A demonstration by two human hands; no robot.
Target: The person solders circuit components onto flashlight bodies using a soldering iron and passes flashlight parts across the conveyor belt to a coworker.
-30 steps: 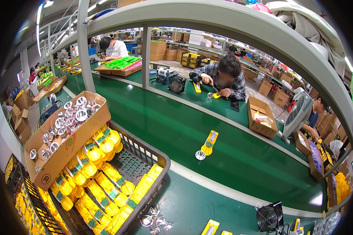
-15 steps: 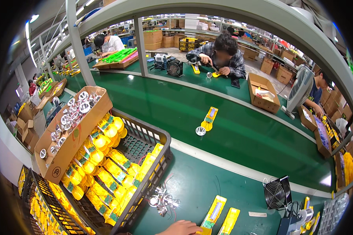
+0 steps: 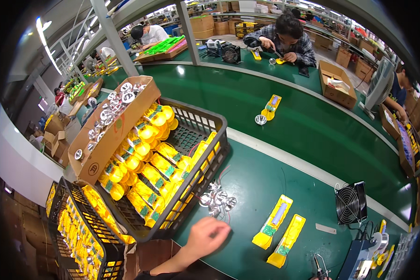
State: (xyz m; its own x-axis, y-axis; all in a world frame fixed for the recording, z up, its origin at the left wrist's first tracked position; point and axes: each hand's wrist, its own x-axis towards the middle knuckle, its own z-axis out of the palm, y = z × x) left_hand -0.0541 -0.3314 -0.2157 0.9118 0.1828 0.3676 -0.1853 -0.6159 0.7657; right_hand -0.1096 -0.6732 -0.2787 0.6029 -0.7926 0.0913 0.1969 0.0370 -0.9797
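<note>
My left hand [image 3: 207,237] hovers over the green bench, fingers curled together; whether anything is pinched in them is hidden. Just beyond it lies a cluster of shiny reflector cups [image 3: 218,199] with thin red and black wires. To the right, two yellow flashlight housings lie side by side: one [image 3: 273,221] has a pale purple cylindrical cell and green circuit board, the other [image 3: 287,240] shows a board and wire. At the lower edge stands a thin metal-tipped tool with dark grips [image 3: 320,268]. My right hand is at most a sliver beneath it, its fingers hidden.
A black crate [image 3: 172,224] of yellow housings carries a cardboard box [image 3: 114,135] of reflectors. A small black fan [image 3: 351,203], a metal strip [image 3: 325,228] and a soldering unit [image 3: 359,256] stand rightward. Beyond, a green conveyor [image 3: 219,88] bears a housing; co-workers sit across it.
The view has shifted, moving the bench rightward and up in the picture. My left hand has left the yellow housing and come over beside the reflector cups. The dark-gripped tool has come into view.
</note>
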